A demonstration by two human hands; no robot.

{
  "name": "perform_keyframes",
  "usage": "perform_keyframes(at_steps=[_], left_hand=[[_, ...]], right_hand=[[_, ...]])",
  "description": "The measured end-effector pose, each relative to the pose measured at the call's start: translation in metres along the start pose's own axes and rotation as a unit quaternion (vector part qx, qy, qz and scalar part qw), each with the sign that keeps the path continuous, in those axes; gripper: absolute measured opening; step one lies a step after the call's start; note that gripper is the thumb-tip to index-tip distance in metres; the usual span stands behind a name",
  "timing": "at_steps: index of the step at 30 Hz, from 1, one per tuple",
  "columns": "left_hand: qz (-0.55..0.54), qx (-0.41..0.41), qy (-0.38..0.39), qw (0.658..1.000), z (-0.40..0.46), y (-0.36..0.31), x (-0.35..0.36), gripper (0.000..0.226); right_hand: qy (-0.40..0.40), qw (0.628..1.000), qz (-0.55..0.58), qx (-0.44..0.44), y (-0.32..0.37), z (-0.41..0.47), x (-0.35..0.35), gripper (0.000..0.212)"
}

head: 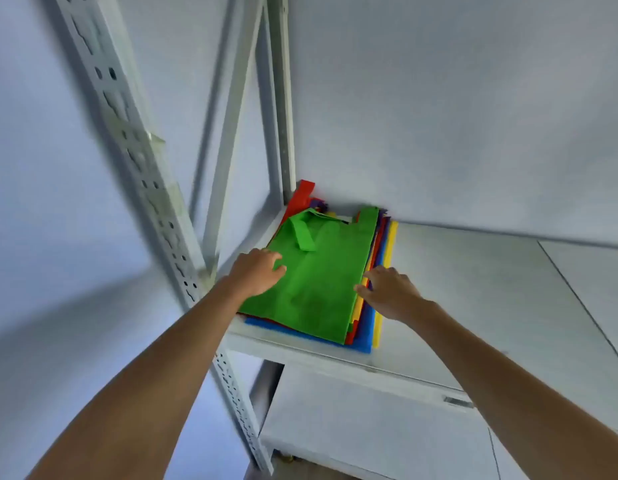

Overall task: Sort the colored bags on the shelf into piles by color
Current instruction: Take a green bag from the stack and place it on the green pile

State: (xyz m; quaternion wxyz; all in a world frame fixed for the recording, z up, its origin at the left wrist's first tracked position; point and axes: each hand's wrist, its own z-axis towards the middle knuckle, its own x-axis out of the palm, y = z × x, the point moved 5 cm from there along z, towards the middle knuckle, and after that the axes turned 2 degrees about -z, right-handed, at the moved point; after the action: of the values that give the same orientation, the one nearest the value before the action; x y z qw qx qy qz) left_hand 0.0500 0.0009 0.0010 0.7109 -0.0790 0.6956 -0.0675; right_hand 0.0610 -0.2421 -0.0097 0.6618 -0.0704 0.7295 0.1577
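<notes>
Stack of bags (366, 317) sits at left end of white shelf (473, 306), pushed into back corner by the upright post (281, 133). Green bag (318, 282) on top; red, yellow, blue, purple edges poking out underneath. Left hand (257, 271) on green bag's left edge, fingers curled onto fabric. Right hand (387, 292) at stack's right edge, fingertips into the layers; can't tell if it's actually gripping.

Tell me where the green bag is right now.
In the head view, the green bag lies on top of the mixed stack at the shelf's left end, between the left hand and right hand.
</notes>
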Motion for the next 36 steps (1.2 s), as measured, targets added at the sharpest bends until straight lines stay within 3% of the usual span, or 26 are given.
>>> perform_keyframes(at_steps=[9, 13, 17, 20, 24, 29, 32, 34, 36], left_hand=[[-0.026, -0.104, 0.085, 0.991, 0.092, 0.053, 0.035, 0.068], [-0.055, -0.132, 0.137, 0.98, 0.111, 0.056, 0.06, 0.072], [-0.053, -0.114, 0.048, 0.991, 0.118, 0.049, 0.067, 0.047], [-0.067, -0.083, 0.006, 0.994, 0.118, 0.039, 0.065, 0.043], [-0.095, -0.087, 0.032, 0.991, 0.119, 0.037, 0.069, 0.045], [-0.077, -0.054, -0.084, 0.992, 0.108, 0.021, 0.062, 0.042], [-0.162, -0.135, -0.066, 0.975, 0.11, 0.03, 0.059, 0.056], [-0.208, -0.235, -0.005, 0.95, 0.111, 0.042, 0.062, 0.076], [-0.217, -0.279, 0.054, 0.934, 0.113, 0.051, 0.068, 0.086]], right_hand=[[0.027, 0.988, 0.042, 0.148, 0.008, 0.069, 0.053, 0.057], [-0.036, 0.982, 0.063, 0.175, 0.008, 0.075, 0.056, 0.054], [-0.11, 0.971, 0.119, 0.174, 0.011, 0.075, 0.055, 0.037], [-0.127, 0.948, 0.217, 0.193, 0.009, 0.077, 0.054, 0.032], [-0.095, 0.926, 0.264, 0.252, 0.0, 0.08, 0.055, 0.048], [-0.13, 0.884, 0.35, 0.282, -0.003, 0.078, 0.055, 0.059], [-0.144, 0.833, 0.429, 0.317, -0.009, 0.072, 0.055, 0.058], [-0.14, 0.843, 0.406, 0.323, -0.013, 0.07, 0.054, 0.041], [-0.137, 0.855, 0.382, 0.322, -0.017, 0.068, 0.054, 0.024]])
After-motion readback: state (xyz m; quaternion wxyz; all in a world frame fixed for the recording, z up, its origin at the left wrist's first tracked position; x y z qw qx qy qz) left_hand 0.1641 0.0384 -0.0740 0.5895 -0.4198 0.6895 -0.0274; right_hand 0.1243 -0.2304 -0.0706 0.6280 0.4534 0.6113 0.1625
